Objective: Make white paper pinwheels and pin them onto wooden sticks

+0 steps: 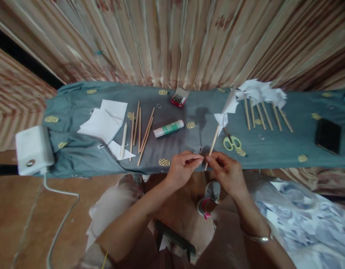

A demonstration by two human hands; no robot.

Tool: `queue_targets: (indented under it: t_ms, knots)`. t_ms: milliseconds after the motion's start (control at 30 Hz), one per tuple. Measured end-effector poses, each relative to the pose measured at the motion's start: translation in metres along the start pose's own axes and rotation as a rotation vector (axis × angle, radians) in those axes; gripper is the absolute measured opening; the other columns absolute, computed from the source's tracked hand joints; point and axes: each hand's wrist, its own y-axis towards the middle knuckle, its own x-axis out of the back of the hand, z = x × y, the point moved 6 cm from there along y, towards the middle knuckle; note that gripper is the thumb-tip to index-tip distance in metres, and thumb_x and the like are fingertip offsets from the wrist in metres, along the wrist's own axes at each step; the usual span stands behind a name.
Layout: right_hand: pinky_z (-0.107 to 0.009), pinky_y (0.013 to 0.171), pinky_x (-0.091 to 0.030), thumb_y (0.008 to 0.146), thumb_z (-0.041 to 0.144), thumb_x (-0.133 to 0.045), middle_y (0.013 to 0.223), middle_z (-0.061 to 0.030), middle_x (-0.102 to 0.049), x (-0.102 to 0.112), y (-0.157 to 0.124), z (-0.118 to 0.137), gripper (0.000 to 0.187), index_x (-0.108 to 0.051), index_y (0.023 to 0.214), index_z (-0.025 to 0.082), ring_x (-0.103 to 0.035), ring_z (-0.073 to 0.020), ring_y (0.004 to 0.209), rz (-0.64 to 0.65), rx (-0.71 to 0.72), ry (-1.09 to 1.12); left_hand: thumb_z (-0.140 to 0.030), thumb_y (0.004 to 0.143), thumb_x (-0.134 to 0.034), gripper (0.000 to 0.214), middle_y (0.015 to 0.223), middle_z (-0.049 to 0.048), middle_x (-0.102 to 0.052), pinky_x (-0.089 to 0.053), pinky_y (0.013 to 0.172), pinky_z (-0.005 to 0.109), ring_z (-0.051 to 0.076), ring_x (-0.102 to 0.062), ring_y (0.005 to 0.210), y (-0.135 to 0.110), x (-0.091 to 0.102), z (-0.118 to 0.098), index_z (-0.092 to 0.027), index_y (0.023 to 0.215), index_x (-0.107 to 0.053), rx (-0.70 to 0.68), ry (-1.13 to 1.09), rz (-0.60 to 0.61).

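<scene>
A white paper pinwheel (pixel 222 118) on a wooden stick (pixel 213 144) stands tilted over the table's front edge. My right hand (pixel 227 172) is closed round the lower part of that stick. Close beside the stick, my left hand (pixel 183 169) is closed in a pinch; anything between its fingertips is too small to make out. Green-handled scissors (pixel 231 142) lie just past my right hand, their blades partly hidden by the pinwheel. Several finished pinwheels (pixel 258 91) lie at the back right, sticks toward me.
Left on the cloth-covered table (pixel 74 149) are white paper squares (pixel 101 123), a white pencil-like stick (pixel 123 140) and several wooden sticks (pixel 145 140). A glue stick (pixel 168 128) and a small open red box (pixel 179 99) lie mid-table. A black wallet-like object (pixel 328 136) and a white corded box (pixel 33 149) sit at opposite ends.
</scene>
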Motion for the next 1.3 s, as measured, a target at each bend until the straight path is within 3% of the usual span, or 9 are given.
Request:
queue_targets:
  t_ms: [400, 633, 800, 933, 1300]
  knots:
    - [-0.026, 0.064, -0.043, 0.089, 0.038, -0.048, 0.067, -0.0005, -0.068, 0.000, 0.007, 0.012, 0.024, -0.063, 0.079, 0.021, -0.063, -0.0163, 0.062, -0.064, 0.034, -0.144, -0.026, 0.076, -0.064, 0.016, 0.069, 0.0018, -0.065, -0.042, 0.058, 0.023, 0.012, -0.053, 0.060, -0.006, 0.005, -0.020, -0.018, 0.080, -0.078, 0.032, 0.022, 0.013]
    - [-0.027, 0.065, -0.044, 0.089, 0.039, -0.050, 0.070, -0.0036, -0.071, 0.039, 0.033, 0.030, 0.026, -0.067, 0.083, 0.021, -0.066, -0.0191, 0.066, -0.113, 0.076, -0.425, -0.026, 0.076, -0.065, 0.014, 0.070, 0.0023, -0.067, -0.042, 0.057, 0.023, 0.012, -0.053, 0.059, -0.007, 0.008, -0.027, -0.019, 0.078, -0.078, 0.012, 0.012, -0.004]
    - [-0.030, 0.071, -0.046, 0.090, 0.034, -0.048, 0.096, -0.0119, -0.075, 0.075, 0.080, 0.010, 0.029, -0.072, 0.098, 0.018, -0.069, -0.0246, 0.088, -0.117, -0.060, -0.789, -0.025, 0.076, -0.065, 0.014, 0.068, 0.0022, -0.065, -0.041, 0.056, 0.023, 0.011, -0.053, 0.057, -0.008, 0.012, -0.026, -0.018, 0.078, -0.077, 0.008, -0.002, -0.009]
    - [-0.036, 0.078, -0.048, 0.092, 0.032, -0.046, 0.102, -0.0187, -0.073, 0.092, 0.116, -0.015, 0.034, -0.072, 0.104, 0.014, -0.068, -0.0301, 0.095, -0.064, -0.203, -0.959, -0.026, 0.076, -0.065, 0.015, 0.065, 0.0017, -0.063, -0.041, 0.057, 0.023, 0.012, -0.053, 0.059, -0.009, 0.018, -0.027, -0.018, 0.077, -0.077, -0.006, 0.023, -0.023]
    - [-0.040, 0.091, -0.045, 0.095, 0.026, -0.047, 0.119, -0.0291, -0.063, 0.090, 0.164, -0.040, 0.038, -0.060, 0.118, -0.001, -0.060, -0.0338, 0.116, -0.027, -0.293, -1.061, -0.026, 0.073, -0.067, 0.014, 0.065, 0.0024, -0.062, -0.040, 0.057, 0.024, 0.013, -0.052, 0.059, -0.011, 0.026, -0.025, -0.017, 0.075, -0.078, 0.011, -0.048, -0.068]
